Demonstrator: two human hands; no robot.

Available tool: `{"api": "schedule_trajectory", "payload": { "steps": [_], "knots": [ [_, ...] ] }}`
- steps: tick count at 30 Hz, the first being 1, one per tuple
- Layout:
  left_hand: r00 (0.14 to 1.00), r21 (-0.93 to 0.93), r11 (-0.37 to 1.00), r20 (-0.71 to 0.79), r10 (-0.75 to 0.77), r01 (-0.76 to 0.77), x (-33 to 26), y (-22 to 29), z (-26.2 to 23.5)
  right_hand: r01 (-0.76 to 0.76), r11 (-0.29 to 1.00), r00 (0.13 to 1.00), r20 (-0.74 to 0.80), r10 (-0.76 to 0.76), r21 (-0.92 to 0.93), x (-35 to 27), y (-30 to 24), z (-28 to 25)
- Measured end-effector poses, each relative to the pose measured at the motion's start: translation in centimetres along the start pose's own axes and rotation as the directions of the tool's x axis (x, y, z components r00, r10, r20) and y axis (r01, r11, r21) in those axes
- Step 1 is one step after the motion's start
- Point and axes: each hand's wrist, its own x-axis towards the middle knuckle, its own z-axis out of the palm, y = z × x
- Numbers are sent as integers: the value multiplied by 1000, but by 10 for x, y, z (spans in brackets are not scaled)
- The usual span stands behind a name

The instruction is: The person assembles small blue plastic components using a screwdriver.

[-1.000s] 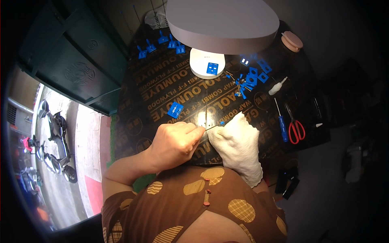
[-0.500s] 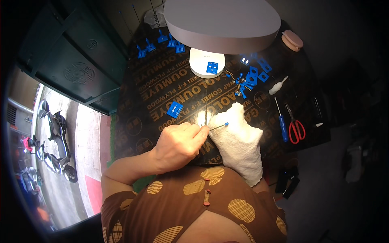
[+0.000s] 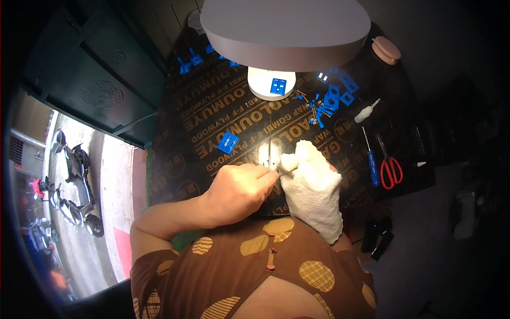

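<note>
My left hand [image 3: 239,190] is closed in a pinch, its fingertips touching the edge of a white towel [image 3: 313,199]. The thin dark rod with a small blue tip, seen in that pinch a moment earlier, is now hidden between fingers and towel. The towel drapes over my right hand [image 3: 333,169], of which only a bit of finger shows at the towel's right side; the towel is bunched around the place where the rod's tip was. Beyond my left hand, a blue plate-like part [image 3: 228,143] lies on the dark table.
A large white lamp head [image 3: 287,32] overhangs the table; another blue part [image 3: 278,86] sits on its base [image 3: 260,90]. Several blue pieces [image 3: 332,98] and small screws lie to the right. A white tube [image 3: 366,111], blue screwdriver [image 3: 374,167] and red-handled scissors [image 3: 391,173] lie near the right edge.
The towel has closed over the rod's blue tip, which stood free before. My left hand has shifted slightly right, against the towel.
</note>
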Motion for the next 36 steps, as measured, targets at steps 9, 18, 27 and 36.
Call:
{"api": "schedule_trajectory", "payload": {
  "steps": [9,18,27,36],
  "knots": [
    [735,-634,393,647,-204,666,21,-27,-5,-266,906,964,72,257,328,-3,-5,5],
    [778,-778,106,589,-219,619,10,-38,3,-195,926,979,10,203,324,2,-11,4],
    [800,-776,219,531,-277,591,6,-33,12,-65,957,997,50,53,282,-5,-14,2],
    [838,-736,404,443,-319,543,-1,-27,18,-167,847,986,90,141,504,-12,-11,12]
  ]
}}
